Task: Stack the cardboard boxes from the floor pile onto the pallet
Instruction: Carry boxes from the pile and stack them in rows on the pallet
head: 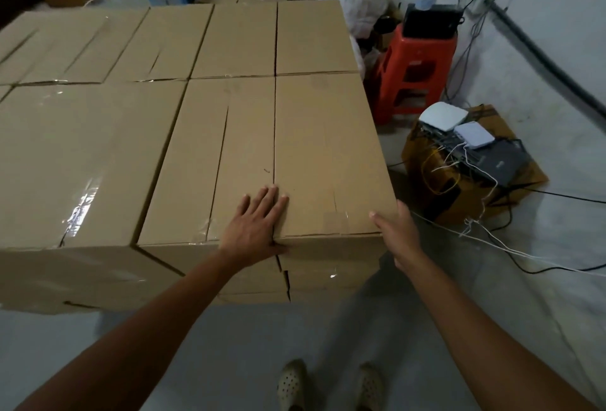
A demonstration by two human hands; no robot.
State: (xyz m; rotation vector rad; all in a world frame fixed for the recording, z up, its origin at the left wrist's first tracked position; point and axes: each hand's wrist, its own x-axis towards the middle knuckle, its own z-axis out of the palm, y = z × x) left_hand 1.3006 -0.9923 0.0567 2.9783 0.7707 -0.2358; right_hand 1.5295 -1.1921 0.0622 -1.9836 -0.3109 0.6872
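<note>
On the near right box [328,154] I rest the left hand [254,223] flat, right hand [398,233] straight-fingered against its corner.

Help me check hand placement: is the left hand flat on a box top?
Yes, the left hand lies straight-fingered across two cardboard boxes' tops.

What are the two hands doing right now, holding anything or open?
Left hand: open, fingers flat on top of the near right box.
Right hand: open, straight fingers pressed against that box's right corner; no grip.
</note>
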